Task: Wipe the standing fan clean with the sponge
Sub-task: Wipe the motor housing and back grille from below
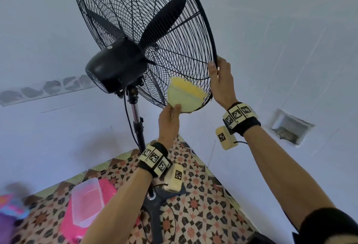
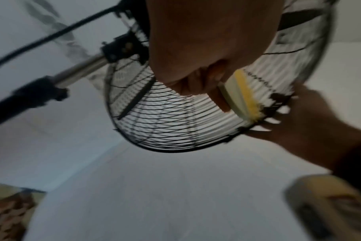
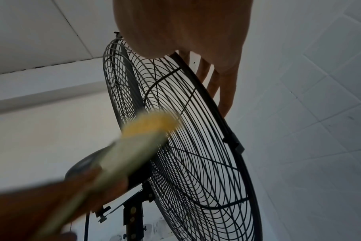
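Note:
A black standing fan (image 1: 116, 65) with a round wire cage (image 1: 155, 30) stands before me, seen from behind its motor housing. My left hand (image 1: 170, 119) pinches a pale sponge with a yellow scrub side (image 1: 186, 94) and holds it against the lower back of the cage. In the left wrist view the sponge (image 2: 239, 94) lies on the wires (image 2: 165, 124). My right hand (image 1: 220, 77) grips the cage's outer rim (image 1: 214, 53) at the right, thumb on the near side. The right wrist view shows that hand's fingers (image 3: 227, 91) behind the rim and the blurred sponge (image 3: 142, 140).
The fan's pole (image 1: 135, 119) runs down to a base (image 1: 155, 205) on a patterned tile floor (image 1: 203, 205). A clear plastic tub (image 1: 87, 203) sits on a pink container (image 1: 77, 228) at the lower left. White walls surround the fan; a recessed opening (image 1: 290, 127) is at the right.

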Demonstrator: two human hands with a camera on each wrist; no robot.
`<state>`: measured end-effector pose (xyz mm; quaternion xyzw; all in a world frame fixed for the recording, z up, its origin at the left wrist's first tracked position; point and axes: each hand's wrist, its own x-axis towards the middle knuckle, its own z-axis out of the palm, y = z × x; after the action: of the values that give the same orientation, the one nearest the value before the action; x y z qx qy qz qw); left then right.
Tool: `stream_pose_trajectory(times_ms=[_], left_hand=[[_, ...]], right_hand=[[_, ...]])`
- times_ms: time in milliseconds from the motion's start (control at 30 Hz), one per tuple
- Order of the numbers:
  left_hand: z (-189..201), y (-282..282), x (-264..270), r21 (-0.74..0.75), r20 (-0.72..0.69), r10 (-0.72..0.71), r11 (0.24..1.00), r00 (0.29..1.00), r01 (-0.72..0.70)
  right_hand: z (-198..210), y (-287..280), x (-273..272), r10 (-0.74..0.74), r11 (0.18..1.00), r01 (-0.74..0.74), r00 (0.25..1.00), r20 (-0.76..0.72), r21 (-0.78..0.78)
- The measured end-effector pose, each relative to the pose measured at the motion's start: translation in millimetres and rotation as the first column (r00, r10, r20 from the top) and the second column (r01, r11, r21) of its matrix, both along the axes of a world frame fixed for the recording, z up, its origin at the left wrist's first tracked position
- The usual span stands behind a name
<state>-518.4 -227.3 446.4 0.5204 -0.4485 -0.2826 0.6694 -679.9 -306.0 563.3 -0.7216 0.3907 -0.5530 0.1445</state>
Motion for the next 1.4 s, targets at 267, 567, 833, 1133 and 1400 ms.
stream_pose_trajectory(times_ms=[267,567,833,1133,1400], left_hand=[[-29,14,-47,0.213,0.122,0.273,0.932,0.954,-0.294],[18,25,-81,-0.030,-0.050,0.360,0.932,0.932,-0.362],[10,31,-80,0.013,-0.065,0.319,0.948,0.946,-0.318],[-22,18,-71,0.161,0.077,0.302,0.937,0.950,-0.311],[-13,23,-63,0.116,-0.383,-0.190,0.961,0.904,0.251]], right_hand=[[0,7,-8,0.116,0.986,-0.127,0.988,0.097,0.106],[5,12,-15,0.147,0.966,-0.171,0.980,0.135,0.191],[5,15,-17,0.149,0.964,-0.179,0.976,0.160,0.196],[7,10,-18,0.164,0.958,-0.198,0.972,0.170,0.207],[8,9,-18,0.187,0.955,-0.219,0.968,0.167,0.199]])
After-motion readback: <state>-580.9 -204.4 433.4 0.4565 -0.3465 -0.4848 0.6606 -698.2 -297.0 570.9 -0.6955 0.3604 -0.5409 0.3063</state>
